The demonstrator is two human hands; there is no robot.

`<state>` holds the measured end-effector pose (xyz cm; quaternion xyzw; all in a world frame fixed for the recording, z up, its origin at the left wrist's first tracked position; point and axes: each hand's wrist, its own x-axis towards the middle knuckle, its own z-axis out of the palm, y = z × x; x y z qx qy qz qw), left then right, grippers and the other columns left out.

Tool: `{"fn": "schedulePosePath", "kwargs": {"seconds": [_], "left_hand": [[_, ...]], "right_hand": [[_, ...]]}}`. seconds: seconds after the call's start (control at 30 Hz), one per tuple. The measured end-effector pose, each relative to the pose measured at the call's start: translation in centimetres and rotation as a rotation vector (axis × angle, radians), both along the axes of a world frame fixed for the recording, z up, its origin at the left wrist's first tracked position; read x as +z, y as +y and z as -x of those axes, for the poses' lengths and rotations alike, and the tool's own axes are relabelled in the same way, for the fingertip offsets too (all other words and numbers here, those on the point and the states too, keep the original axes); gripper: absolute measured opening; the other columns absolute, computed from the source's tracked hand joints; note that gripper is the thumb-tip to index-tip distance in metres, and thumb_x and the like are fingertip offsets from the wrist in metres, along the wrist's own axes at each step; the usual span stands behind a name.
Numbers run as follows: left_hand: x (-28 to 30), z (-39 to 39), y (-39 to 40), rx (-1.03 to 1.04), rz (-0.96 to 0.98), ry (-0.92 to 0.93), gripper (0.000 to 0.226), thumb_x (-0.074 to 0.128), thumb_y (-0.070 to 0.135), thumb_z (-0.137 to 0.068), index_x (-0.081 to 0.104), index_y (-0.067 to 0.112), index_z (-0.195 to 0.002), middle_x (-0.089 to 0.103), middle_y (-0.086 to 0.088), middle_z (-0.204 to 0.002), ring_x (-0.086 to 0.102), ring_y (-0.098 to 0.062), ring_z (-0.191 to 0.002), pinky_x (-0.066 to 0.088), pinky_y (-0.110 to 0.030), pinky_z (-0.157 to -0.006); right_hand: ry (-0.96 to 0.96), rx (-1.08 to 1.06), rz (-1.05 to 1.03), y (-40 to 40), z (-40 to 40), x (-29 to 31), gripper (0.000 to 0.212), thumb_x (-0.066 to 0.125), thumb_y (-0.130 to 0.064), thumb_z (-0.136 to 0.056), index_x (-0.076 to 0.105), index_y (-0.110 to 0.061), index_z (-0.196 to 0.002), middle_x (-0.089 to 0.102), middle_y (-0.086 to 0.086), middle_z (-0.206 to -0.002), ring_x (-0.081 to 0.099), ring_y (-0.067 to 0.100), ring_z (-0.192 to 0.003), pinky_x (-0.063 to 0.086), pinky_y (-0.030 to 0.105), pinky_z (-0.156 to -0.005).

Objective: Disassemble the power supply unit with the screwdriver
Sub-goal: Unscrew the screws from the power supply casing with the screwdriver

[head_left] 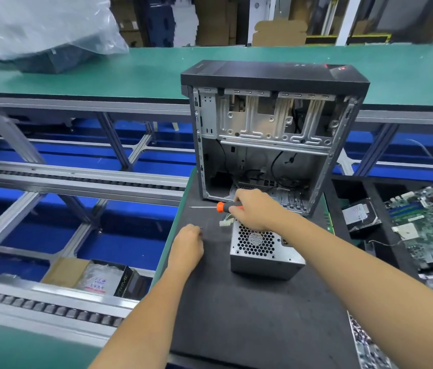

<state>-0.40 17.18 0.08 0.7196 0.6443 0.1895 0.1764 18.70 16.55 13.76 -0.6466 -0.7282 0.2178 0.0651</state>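
Note:
A grey metal power supply unit [263, 251] with a honeycomb fan grille lies on the black foam mat [250, 315], a white connector [224, 223] at its far left corner. My right hand [254, 209] hovers over the unit's far edge and grips an orange-and-black screwdriver [222, 207], its thin shaft pointing left. My left hand [187, 247] rests on the mat left of the unit, fingers curled; something tiny and dark shows at its fingertips, but what it is cannot be told.
An opened black computer case [274, 134] stands just behind the unit. Right of the mat lie a hard drive [360, 215] and a green motherboard [431, 225]. Roller conveyor rails [77, 182] and a drop run along the left. A green belt [157, 73] runs behind.

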Motion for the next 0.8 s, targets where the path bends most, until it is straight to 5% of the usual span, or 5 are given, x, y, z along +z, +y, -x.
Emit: {"fn": "schedulePosePath", "kwargs": {"seconds": [0.17,0.27,0.37,0.57,0.8], "left_hand": [[4.9,1.2,0.3,0.175,-0.14,-0.448,0.043,0.049,0.012,-0.091,0.037,0.024,-0.13,0.042,0.009,-0.112,0.053,-0.01,-0.081,0.043,-0.028,-0.067],[7.9,-0.6,0.4,-0.149,-0.171,-0.276,0.05,0.055,0.024,-0.093,0.036,0.023,-0.14,0.039,0.012,-0.11,0.051,-0.007,-0.077,0.048,-0.026,-0.071],[9.8,-4.1,-0.6,-0.369,-0.259,-0.1,0.033,0.054,0.024,-0.095,0.056,0.013,-0.126,0.048,0.005,-0.098,0.053,-0.016,-0.079,0.047,-0.034,-0.077],[10.9,-9.9,-3.6,-0.486,-0.077,-0.065,0.006,0.055,0.018,-0.094,0.057,0.015,-0.09,0.059,-0.005,-0.089,0.056,-0.026,-0.083,0.042,-0.035,-0.072],[10.1,-12.5,-4.9,-0.567,-0.014,-0.068,0.014,0.058,0.011,-0.091,0.068,0.008,-0.081,0.056,-0.004,-0.089,0.052,-0.02,-0.086,0.045,-0.034,-0.079]], "right_hand": [[0.097,-0.024,-0.13,0.2,-0.8,4.2,0.025,0.073,-0.038,-0.079,0.062,-0.016,-0.086,0.064,0.002,-0.086,0.057,0.015,-0.073,0.045,0.028,-0.057],[0.096,-0.052,-0.183,-0.4,-1.7,7.0,0.019,0.075,-0.033,-0.07,0.067,-0.017,-0.078,0.067,0.003,-0.083,0.063,0.02,-0.081,0.054,0.033,-0.066],[0.044,-0.071,-0.236,-1.7,-3.0,9.3,0.022,0.072,-0.032,-0.069,0.072,-0.013,-0.078,0.07,0.007,-0.079,0.063,0.021,-0.074,0.054,0.033,-0.064],[-0.082,-0.051,-0.222,-5.3,-6.1,12.0,0.034,0.068,-0.031,-0.067,0.068,0.003,-0.07,0.048,0.008,-0.056,0.042,0.022,-0.055,0.035,0.026,-0.049],[-0.161,-0.037,-0.162,-7.2,-7.6,12.1,0.039,0.067,-0.027,-0.071,0.04,-0.013,-0.047,0.032,-0.001,-0.04,0.032,0.021,-0.045,0.03,0.026,-0.046]]}}
